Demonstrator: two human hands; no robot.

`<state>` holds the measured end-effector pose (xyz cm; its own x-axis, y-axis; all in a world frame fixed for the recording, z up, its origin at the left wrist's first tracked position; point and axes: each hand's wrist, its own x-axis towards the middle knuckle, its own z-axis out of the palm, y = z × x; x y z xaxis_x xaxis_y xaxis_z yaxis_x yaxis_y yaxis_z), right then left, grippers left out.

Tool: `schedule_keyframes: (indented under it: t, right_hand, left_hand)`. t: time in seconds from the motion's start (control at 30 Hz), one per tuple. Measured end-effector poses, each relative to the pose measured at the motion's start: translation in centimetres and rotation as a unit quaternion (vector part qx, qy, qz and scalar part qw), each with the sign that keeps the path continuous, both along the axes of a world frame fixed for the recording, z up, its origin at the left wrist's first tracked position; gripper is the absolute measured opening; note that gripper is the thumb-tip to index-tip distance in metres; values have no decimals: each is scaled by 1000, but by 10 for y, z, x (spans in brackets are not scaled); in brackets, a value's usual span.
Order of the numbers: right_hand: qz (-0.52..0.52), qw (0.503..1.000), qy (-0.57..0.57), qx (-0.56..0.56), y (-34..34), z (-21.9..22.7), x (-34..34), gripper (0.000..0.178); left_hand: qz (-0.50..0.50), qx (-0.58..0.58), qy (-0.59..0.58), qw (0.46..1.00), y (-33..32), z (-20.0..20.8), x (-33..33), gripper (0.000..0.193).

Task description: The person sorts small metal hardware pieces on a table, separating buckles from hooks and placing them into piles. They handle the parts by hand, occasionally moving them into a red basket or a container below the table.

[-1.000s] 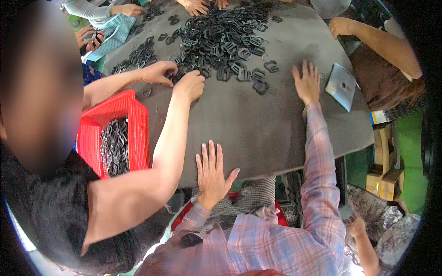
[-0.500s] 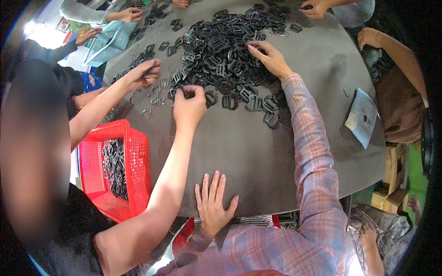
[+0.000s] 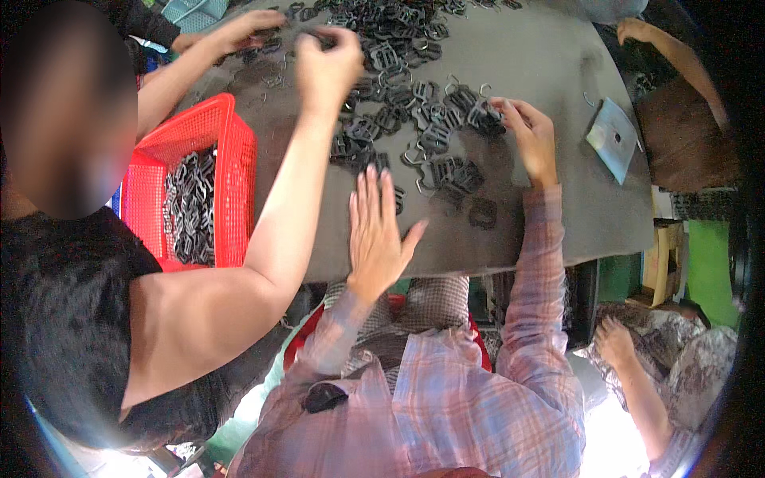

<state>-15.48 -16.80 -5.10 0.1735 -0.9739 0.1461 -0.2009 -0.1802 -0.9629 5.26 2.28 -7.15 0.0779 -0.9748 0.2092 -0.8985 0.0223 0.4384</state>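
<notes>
My left hand (image 3: 378,237) lies flat on the grey table, palm down, fingers stretched and thumb apart. Its fingertips meet the near edge of a spread of black slotted strap buckles (image 3: 434,137). Right of that spread is my right hand (image 3: 532,139), fingers bent and apart, with the fingertips at the outermost buckles. A thin metal hook (image 3: 484,90) sticks up beside those fingertips. One dark buckle (image 3: 482,213) lies separately, nearer to me. Beyond my hands the buckles join a larger heap (image 3: 390,28).
A person in black at my left reaches across the table (image 3: 578,223) with a blurred hand (image 3: 327,70). Near that arm stands a red basket (image 3: 243,183) holding buckles. A pale blue packet (image 3: 613,139) lies at the right. Other people's arms surround the table.
The view has tilted toward me. My right hand has come nearer, and buckles now spread out from the heap toward me. My left hand has moved farther onto the table, up to them.
</notes>
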Motion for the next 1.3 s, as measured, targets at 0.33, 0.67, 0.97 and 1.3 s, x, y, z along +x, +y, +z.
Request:
schedule_keyframes:
  t: [0.33,0.67,0.97,1.3]
  right_hand:
    - [-114,920,329,-178,163,-20,9,55]
    - [3,939,312,-146,98,-31,1,33]
    - [1,971,-234,52,63,-32,-35,28]
    - [-176,949,262,6,-17,-28,-15,57]
  left_hand:
    - [-64,-177,94,978,-38,-6,-14,46]
    - [-80,-51,184,978,-65,18,-13,30]
    - [-22,120,715,688,-184,6,-7,27]
    - [-56,140,42,988,-232,2,-43,54]
